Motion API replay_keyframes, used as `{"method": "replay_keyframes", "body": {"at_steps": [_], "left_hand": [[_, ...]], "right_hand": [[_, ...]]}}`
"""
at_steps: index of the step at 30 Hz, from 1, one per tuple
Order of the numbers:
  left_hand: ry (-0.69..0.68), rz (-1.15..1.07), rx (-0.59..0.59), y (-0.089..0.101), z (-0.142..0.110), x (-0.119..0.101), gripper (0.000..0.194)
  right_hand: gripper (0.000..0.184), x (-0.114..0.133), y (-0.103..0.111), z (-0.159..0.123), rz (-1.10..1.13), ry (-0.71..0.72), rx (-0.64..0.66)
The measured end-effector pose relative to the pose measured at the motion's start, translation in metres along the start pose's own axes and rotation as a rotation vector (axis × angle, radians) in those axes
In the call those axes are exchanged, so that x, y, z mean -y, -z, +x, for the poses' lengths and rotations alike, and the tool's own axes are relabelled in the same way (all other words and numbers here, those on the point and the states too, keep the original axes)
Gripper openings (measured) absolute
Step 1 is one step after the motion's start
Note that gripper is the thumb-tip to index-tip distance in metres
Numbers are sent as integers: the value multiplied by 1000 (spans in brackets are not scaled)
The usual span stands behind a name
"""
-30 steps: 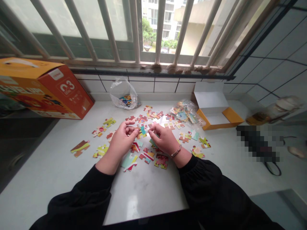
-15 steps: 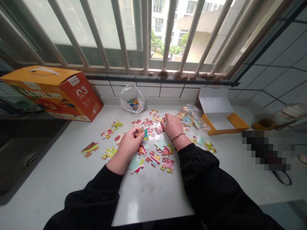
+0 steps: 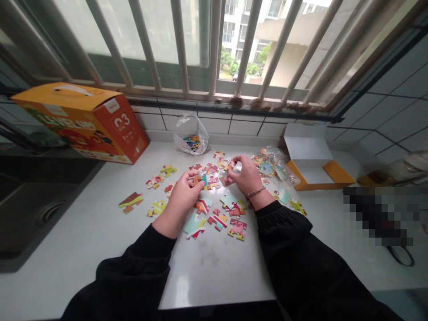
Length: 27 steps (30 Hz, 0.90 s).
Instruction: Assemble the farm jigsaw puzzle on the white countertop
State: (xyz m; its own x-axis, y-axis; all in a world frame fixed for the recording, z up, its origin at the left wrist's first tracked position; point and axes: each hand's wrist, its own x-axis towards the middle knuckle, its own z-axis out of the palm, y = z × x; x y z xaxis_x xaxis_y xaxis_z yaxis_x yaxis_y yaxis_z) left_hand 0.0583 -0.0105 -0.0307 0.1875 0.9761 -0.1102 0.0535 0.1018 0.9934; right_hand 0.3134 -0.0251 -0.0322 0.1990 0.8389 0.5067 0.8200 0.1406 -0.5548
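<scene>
My left hand (image 3: 185, 194) is closed, with its thumb and fingers pinching a brown-and-teal puzzle piece (image 3: 203, 180) over the middle of the scattered pieces. To its right, my right hand (image 3: 247, 178) curls thumb and fingertips at the edge of a pinkish puzzle piece (image 3: 225, 179); the fingertips partly hide where they grip. Nearer to me lie a red-striped piece (image 3: 218, 219), a pink-and-green piece (image 3: 237, 229) and a pale green piece (image 3: 194, 226). Left of my left hand is a brown-and-green piece (image 3: 131, 203).
A clear plastic bag (image 3: 190, 136) of pieces stands by the tiled wall. Another bag of pieces (image 3: 272, 165) lies beside an opened yellow box (image 3: 319, 178). A large orange box (image 3: 87, 122) stands at left, next to the dark sink (image 3: 43, 209). A blurred dark object (image 3: 377, 216) lies at right.
My right hand has drawn its thumb and fingertips to the pinkish piece, its fingers now more arched. My left hand keeps its pinch. The whole view has shifted slightly.
</scene>
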Motion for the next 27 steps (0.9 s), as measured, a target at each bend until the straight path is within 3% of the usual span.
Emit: {"method": "replay_keyframes", "body": {"at_steps": [4,6,13,18,22,25,27], "left_hand": [[49,-107,-14,-3,-2,-6,62],[82,-173,-4,-4,-4,-9,65],[8,-221,125,-4,-10,-11,57],[15,-194,133,-3,-13,-15,47],[13,-240,163,1,-18,-25,50],[-16,-152,47,7,-38,-30,52],[-49,-11,-59,11,-66,-30,51]], "right_hand": [[35,21,0,-13,398,136,147],[36,31,-1,-18,489,176,221],[36,42,5,-19,399,531,246],[54,45,9,-22,339,503,208],[52,51,12,-25,328,522,181],[44,64,18,-34,298,473,147],[39,77,26,-48,294,385,86]]}}
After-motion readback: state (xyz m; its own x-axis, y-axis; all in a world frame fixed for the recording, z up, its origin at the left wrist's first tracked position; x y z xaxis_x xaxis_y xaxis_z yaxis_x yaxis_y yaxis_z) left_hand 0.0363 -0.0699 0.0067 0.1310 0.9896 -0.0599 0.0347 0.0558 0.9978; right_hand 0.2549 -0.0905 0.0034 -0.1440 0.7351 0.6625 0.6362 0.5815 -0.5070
